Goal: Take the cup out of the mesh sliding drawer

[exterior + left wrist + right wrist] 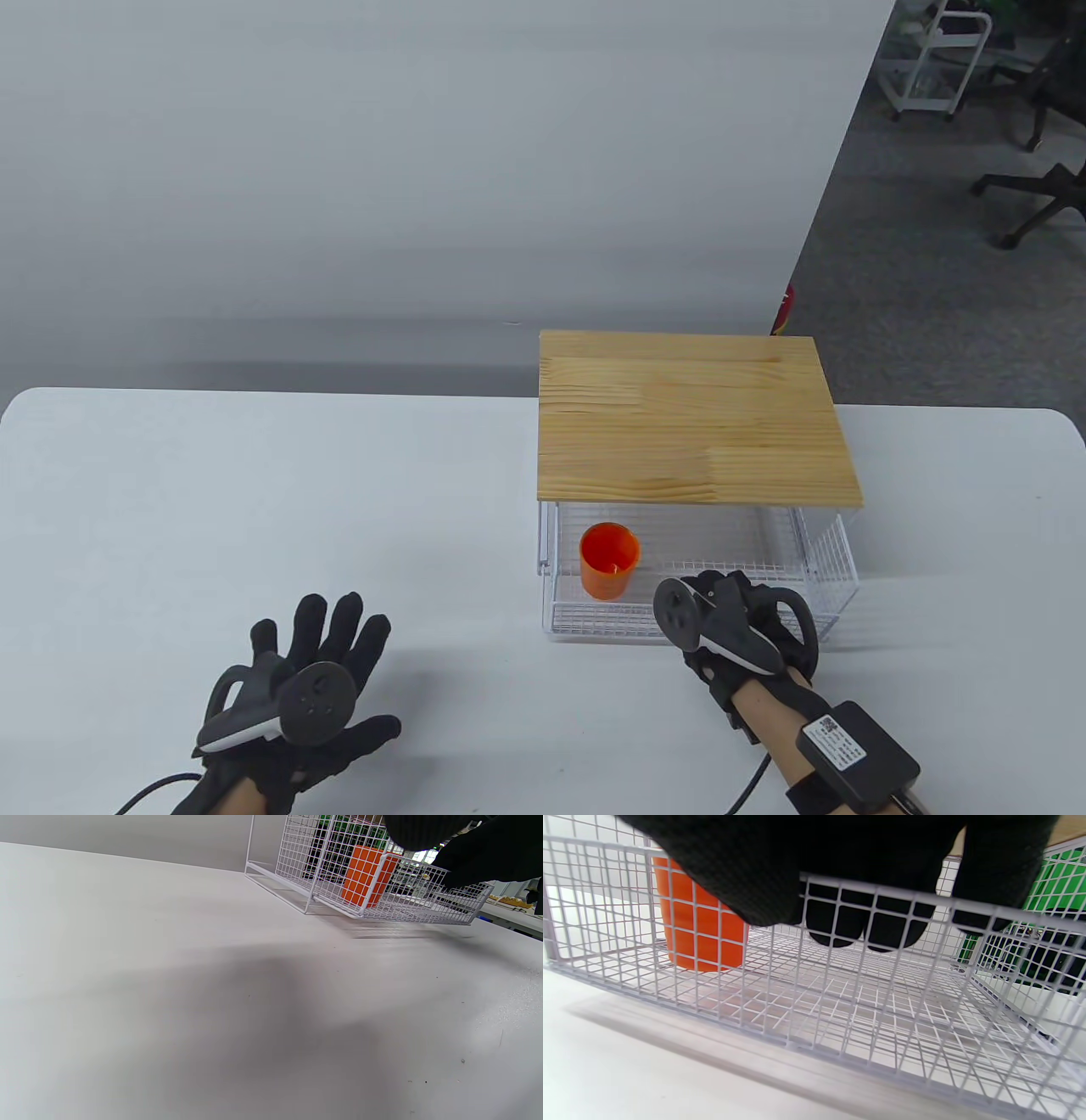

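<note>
White and matte, the bench (254, 475) carries a mesh sliding drawer (827, 577) under a light wooden top (691, 416), set toward its right side. Behind the bench stands a pale wall, and to the right of it grey floor with office chairs (1039, 182) and a white cart (933, 59).

Pulled forward from under the wooden top, the drawer shows its open wire basket. An orange cup (609, 560) stands upright inside the drawer, in its left part, near the left wall and close to the front rim. In the right wrist view the cup (700, 929) sits on the wire floor behind the front mesh.

At the drawer's front rim, right of the cup, the right hand (734, 628) has its fingers (891, 929) hooked over the top wire and reaching down inside; the grip holds the drawer's front edge. It does not touch the cup.

Well to the left of the drawer, the left hand (305, 688) lies over the bench with fingers spread, its grip wide and holding nothing. The left wrist view shows the drawer (331, 874) with the cup (367, 874) seen through the mesh.
</note>
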Motion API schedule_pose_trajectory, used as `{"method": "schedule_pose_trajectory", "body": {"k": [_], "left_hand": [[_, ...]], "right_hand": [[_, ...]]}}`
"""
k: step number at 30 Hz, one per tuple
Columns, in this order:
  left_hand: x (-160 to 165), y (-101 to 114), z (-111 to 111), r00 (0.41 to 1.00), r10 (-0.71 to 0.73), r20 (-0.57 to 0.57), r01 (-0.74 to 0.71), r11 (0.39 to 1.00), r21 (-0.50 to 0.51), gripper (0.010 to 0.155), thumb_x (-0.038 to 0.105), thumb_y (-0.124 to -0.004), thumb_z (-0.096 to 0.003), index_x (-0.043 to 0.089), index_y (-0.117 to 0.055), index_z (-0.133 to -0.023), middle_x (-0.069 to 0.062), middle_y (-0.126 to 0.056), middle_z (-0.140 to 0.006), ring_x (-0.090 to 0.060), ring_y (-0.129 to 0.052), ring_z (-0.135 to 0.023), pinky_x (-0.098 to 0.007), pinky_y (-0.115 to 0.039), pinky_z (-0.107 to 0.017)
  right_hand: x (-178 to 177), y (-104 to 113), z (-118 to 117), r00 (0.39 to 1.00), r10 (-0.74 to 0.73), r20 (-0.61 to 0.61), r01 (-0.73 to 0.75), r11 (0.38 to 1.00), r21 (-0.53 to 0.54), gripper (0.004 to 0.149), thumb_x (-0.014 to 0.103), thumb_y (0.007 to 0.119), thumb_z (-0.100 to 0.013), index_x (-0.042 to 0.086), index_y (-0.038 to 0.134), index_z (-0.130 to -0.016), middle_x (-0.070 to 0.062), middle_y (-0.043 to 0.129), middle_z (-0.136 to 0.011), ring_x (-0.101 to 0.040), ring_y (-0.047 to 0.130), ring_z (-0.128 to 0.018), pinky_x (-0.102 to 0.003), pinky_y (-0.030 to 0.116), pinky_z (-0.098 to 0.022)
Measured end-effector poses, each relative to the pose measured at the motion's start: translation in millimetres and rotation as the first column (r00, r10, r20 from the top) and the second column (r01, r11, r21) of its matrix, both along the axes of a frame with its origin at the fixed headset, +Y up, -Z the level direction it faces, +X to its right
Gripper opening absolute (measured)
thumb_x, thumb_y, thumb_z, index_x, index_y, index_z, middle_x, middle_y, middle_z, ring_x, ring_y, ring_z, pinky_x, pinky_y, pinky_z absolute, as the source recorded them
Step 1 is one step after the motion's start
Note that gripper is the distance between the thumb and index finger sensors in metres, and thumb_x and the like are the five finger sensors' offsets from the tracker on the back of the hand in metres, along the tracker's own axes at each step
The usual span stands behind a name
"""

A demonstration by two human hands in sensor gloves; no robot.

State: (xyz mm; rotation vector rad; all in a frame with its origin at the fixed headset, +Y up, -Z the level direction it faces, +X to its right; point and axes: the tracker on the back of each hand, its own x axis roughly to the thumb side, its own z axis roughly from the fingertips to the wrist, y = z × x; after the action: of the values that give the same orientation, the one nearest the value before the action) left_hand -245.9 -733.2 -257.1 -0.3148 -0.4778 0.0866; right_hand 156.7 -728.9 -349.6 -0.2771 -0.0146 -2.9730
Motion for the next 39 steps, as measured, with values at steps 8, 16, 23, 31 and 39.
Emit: {"method": "schedule_pose_trajectory", "body": {"k": [8, 16, 23, 31, 39], "left_hand": [[-0.1, -0.2, -0.1, 1.0, 0.0, 0.0, 0.0, 1.0, -0.001, 0.096, 0.07, -0.054, -0.0549, 0.017, 0.005, -0.109, -0.023, 0.011, -0.111, -0.061, 0.01, -0.094, -0.085, 0.001, -0.05], [0.4, -0.2, 0.1, 1.0, -0.002, -0.002, 0.002, 1.0, 0.006, 0.096, 0.069, -0.054, -0.0552, 0.017, 0.005, -0.109, -0.023, 0.011, -0.11, -0.061, 0.01, -0.094, -0.085, 0.0, -0.05], [0.2, -1.4, -0.7, 1.0, -0.005, -0.003, 0.005, 1.0, -0.001, 0.096, 0.068, -0.055, -0.0553, 0.017, 0.005, -0.109, -0.023, 0.011, -0.111, -0.061, 0.009, -0.094, -0.085, -0.001, -0.051], [1.5, 1.2, 0.8, 1.0, -0.001, 0.006, 0.001, 1.0, 0.015, 0.096, 0.068, -0.055, -0.0554, 0.017, 0.005, -0.109, -0.023, 0.011, -0.111, -0.061, 0.01, -0.094, -0.085, 0.0, -0.05], [0.1, 1.5, 0.7, 1.0, 0.008, 0.001, -0.008, 1.0, 0.015, 0.096, 0.068, -0.055, -0.0555, 0.017, 0.005, -0.109, -0.023, 0.011, -0.111, -0.061, 0.01, -0.094, -0.085, 0.0, -0.05]], "right_hand": [[-1.3, 0.8, 3.6, 1.0, 0.004, -0.008, -0.004, 1.0, -0.008, 0.015, 0.027, 0.08, -0.065, 0.028, 0.092, -0.074, -0.009, 0.106, -0.075, -0.04, 0.112, -0.059, -0.069, 0.095, -0.043], [-1.6, 2.0, 6.9, 1.0, 0.008, -0.014, -0.008, 1.0, -0.008, 0.014, 0.027, 0.08, -0.065, 0.029, 0.093, -0.072, -0.009, 0.107, -0.074, -0.039, 0.112, -0.058, -0.068, 0.096, -0.041], [-0.8, 2.9, 9.3, 1.0, 0.011, -0.012, -0.011, 1.0, -0.014, 0.014, 0.028, 0.08, -0.066, 0.029, 0.093, -0.072, -0.009, 0.107, -0.073, -0.04, 0.112, -0.057, -0.068, 0.096, -0.041], [-1.3, 2.9, 12.8, 1.0, 0.019, -0.02, -0.019, 1.0, -0.018, 0.015, 0.028, 0.08, -0.066, 0.029, 0.093, -0.072, -0.009, 0.107, -0.073, -0.039, 0.113, -0.057, -0.067, 0.097, -0.041], [-1.5, 3.4, 15.8, 1.0, 0.023, -0.018, -0.024, 0.999, -0.033, 0.015, 0.028, 0.08, -0.066, 0.029, 0.093, -0.072, -0.009, 0.108, -0.073, -0.039, 0.113, -0.057, -0.067, 0.097, -0.041]]}}
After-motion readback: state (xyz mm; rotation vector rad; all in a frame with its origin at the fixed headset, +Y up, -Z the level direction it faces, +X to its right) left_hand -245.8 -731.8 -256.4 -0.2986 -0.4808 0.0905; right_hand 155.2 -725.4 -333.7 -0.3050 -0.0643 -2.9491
